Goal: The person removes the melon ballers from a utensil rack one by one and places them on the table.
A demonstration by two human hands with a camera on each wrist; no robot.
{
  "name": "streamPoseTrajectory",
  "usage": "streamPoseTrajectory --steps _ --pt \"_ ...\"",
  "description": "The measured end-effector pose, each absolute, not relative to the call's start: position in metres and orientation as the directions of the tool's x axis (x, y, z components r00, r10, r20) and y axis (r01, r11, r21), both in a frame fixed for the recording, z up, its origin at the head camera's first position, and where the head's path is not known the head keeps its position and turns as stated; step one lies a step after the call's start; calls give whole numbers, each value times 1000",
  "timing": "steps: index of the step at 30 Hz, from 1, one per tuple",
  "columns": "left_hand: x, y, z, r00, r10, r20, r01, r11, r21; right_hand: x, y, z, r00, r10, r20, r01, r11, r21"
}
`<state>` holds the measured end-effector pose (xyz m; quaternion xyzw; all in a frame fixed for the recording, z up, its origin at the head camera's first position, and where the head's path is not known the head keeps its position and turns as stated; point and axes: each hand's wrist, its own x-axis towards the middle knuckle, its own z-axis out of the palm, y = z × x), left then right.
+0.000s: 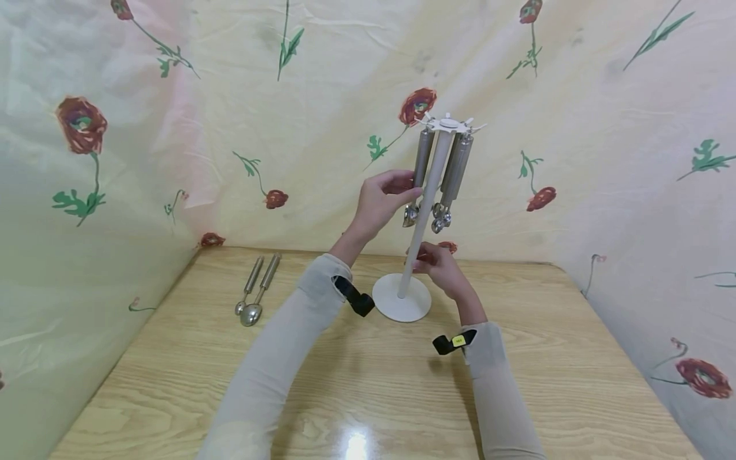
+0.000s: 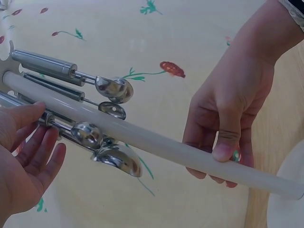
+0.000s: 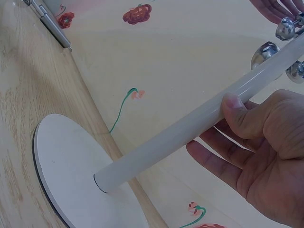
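Note:
A white stand (image 1: 416, 246) with a round base and notched top holds several hanging metal spoons (image 1: 458, 169), bowls downward. My left hand (image 1: 376, 204) pinches the handle of a hanging spoon (image 1: 423, 153) on the stand's left side, low down near its bowl. In the left wrist view, the thumb lies over this handle with the fingers below, close to a large shiny bowl (image 2: 118, 159). Lower on the pole, my right hand (image 1: 443, 271) grips it. The right wrist view has that thumb on the pole's near side, with the fingers partly hidden behind.
Two loose metal spoons (image 1: 267, 281), one small and one larger, lie on the wooden table (image 1: 345, 383) to the left. A cloth with printed red flowers (image 1: 322, 115) hangs behind and at both sides of the table.

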<state>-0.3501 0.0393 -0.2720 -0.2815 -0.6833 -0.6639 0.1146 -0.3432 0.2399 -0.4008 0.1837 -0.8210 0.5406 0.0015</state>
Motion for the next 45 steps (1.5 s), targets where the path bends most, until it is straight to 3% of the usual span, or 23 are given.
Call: streamPoseTrajectory --steps 25,37,45 --pt "-344 33 -261 -808 167 565 572 -12 820 -344 240 -400 -933 -296 203 -307 365 -879" --pt "-347 10 -268 -812 126 570 572 -19 820 -345 240 -401 -936 -294 192 -295 361 -885" --pt "-349 -9 -279 -825 131 550 560 61 826 -344 241 -402 -936 -295 194 -299 367 -881"
